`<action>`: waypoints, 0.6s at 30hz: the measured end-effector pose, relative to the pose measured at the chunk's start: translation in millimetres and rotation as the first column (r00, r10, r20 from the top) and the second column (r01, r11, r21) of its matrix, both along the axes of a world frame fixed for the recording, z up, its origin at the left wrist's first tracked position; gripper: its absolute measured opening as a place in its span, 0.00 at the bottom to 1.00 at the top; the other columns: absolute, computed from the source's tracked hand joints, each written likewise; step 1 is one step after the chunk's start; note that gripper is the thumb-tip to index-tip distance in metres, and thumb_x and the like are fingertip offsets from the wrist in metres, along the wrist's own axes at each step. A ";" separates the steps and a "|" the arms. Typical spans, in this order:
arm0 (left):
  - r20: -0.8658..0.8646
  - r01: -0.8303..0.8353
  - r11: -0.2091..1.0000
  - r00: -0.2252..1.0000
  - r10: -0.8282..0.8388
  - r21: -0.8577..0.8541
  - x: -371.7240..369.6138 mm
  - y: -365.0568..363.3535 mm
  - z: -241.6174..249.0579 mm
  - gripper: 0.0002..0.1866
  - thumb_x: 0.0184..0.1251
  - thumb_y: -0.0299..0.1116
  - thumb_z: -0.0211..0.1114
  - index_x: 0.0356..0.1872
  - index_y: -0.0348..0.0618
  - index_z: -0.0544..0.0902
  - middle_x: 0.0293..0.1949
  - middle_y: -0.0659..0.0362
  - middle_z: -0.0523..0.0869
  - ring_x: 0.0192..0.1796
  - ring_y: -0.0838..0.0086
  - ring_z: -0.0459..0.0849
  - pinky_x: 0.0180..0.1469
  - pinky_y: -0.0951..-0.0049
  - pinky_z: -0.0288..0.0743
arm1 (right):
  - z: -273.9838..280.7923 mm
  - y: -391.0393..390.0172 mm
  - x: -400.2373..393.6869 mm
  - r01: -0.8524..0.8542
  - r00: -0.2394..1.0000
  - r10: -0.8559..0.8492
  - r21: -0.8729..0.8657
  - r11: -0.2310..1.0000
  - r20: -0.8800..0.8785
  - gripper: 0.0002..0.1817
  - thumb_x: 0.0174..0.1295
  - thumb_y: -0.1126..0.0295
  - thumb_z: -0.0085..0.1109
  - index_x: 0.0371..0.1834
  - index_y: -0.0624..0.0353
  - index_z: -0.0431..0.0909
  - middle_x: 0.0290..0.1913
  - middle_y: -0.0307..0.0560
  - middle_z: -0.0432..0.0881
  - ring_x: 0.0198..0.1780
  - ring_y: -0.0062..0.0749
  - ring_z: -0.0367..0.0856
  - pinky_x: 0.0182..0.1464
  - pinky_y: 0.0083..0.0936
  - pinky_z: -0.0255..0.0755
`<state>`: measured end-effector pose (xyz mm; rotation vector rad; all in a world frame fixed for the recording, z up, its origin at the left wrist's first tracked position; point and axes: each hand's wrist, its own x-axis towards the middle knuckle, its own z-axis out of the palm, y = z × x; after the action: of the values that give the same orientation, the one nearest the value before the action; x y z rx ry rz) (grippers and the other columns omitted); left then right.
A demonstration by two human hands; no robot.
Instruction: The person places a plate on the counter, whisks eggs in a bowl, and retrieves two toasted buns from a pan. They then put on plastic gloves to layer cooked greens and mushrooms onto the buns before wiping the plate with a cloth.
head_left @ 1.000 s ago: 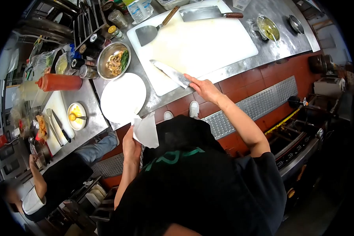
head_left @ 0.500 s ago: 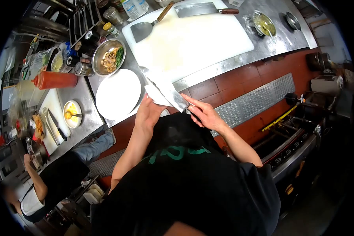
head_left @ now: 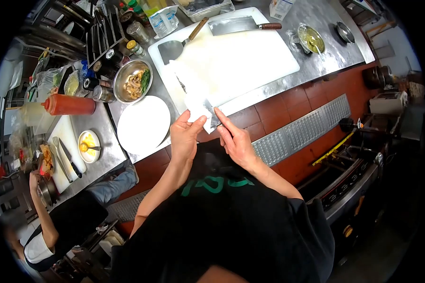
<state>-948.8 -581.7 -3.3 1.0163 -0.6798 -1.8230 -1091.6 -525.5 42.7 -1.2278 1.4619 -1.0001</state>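
Observation:
My right hand [head_left: 238, 145] is closed around the handle of a knife [head_left: 214, 119], with the index finger stretched along the blade's base. A white cloth or paper towel [head_left: 198, 107] is wrapped over the blade and hides much of it. My left hand [head_left: 186, 134] pinches this towel from the left side. Both hands are in front of my apron, at the near edge of a white cutting board [head_left: 250, 66]. Left of them is a white plate [head_left: 144, 125].
On the board lie a cleaver [head_left: 236, 24] and a wide spatula [head_left: 172, 49]. A metal bowl of food [head_left: 123, 87] stands behind the plate. A bowl of green sauce [head_left: 310, 35] is at the right. A co-worker [head_left: 75, 212] works at the lower left.
My left hand has brought the towel over the blade and now pinches it with the thumb on top. The knife has shifted slightly, and less of its blade shows. My view has tilted a little.

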 end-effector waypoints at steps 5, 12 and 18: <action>0.171 -0.089 0.984 0.979 0.115 -0.154 -14.2 -19.9 56.5 0.23 0.57 0.16 0.64 0.55 0.28 0.72 0.39 0.51 0.85 0.40 0.71 0.85 0.44 0.77 0.78 | 11.9 4.9 4.5 0.002 0.999 -0.003 0.032 0.999 0.033 0.25 0.70 0.73 0.47 0.70 0.47 0.61 0.17 0.36 0.68 0.18 0.15 0.63 0.23 0.17 0.63; 0.244 -0.108 0.968 0.956 0.164 -0.225 -4.2 -83.5 90.8 0.27 0.56 0.16 0.64 0.58 0.26 0.67 0.38 0.48 0.85 0.37 0.66 0.86 0.41 0.73 0.81 | 16.4 21.1 -13.6 -0.062 0.997 0.059 0.071 0.996 0.051 0.25 0.69 0.76 0.47 0.70 0.49 0.63 0.19 0.35 0.70 0.19 0.14 0.64 0.23 0.16 0.63; 0.337 -0.140 0.951 0.913 0.232 -0.275 65.2 -165.8 49.4 0.13 0.60 0.17 0.60 0.46 0.25 0.77 0.38 0.48 0.85 0.37 0.63 0.87 0.38 0.73 0.82 | -35.3 44.8 -82.1 0.012 0.995 0.014 0.267 0.964 -0.096 0.25 0.69 0.71 0.48 0.70 0.47 0.63 0.28 0.32 0.75 0.22 0.13 0.64 0.23 0.13 0.62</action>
<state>-883.6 -747.5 46.0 1.2201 -0.9712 -1.3541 -1173.7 -480.7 7.4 -1.0918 1.6135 -0.7217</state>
